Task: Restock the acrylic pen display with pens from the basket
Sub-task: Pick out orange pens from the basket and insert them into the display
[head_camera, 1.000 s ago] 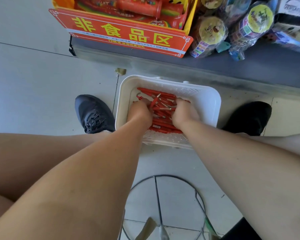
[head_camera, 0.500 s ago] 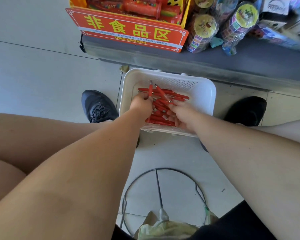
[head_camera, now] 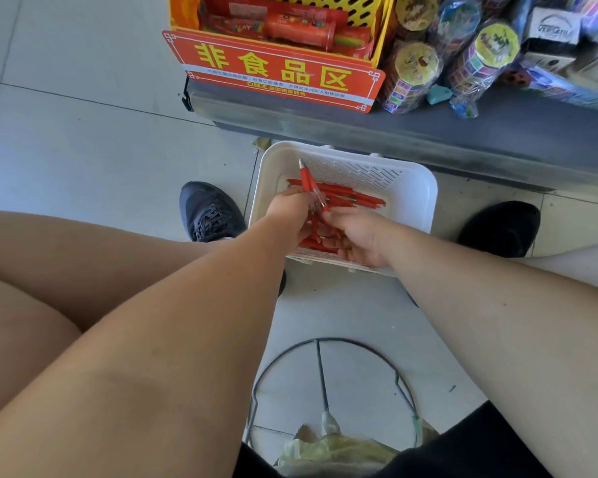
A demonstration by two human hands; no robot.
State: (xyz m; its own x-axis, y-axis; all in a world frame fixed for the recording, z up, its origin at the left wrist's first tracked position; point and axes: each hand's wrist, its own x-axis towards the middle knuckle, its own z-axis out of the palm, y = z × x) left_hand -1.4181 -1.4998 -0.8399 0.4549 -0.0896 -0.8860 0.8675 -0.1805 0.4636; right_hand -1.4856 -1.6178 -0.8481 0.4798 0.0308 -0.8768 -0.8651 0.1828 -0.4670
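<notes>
A white plastic basket sits on the tiled floor between my feet, with several red pens lying loose in it. My left hand is closed around a small bunch of red pens that stick up out of the fist, tips pointing away from me. My right hand is inside the basket at its near side, fingers curled around more red pens and touching the bunch in my left hand. No acrylic pen display is in view.
A grey shelf base runs behind the basket, bearing a yellow crate with a red sign and wrapped toy rolls. My dark shoes flank the basket. A black wire ring stand lies on the floor near me.
My left hand has lifted a bunch of pens out of the pile and holds them upright. My right hand has shifted toward the basket's near edge, gathering pens.
</notes>
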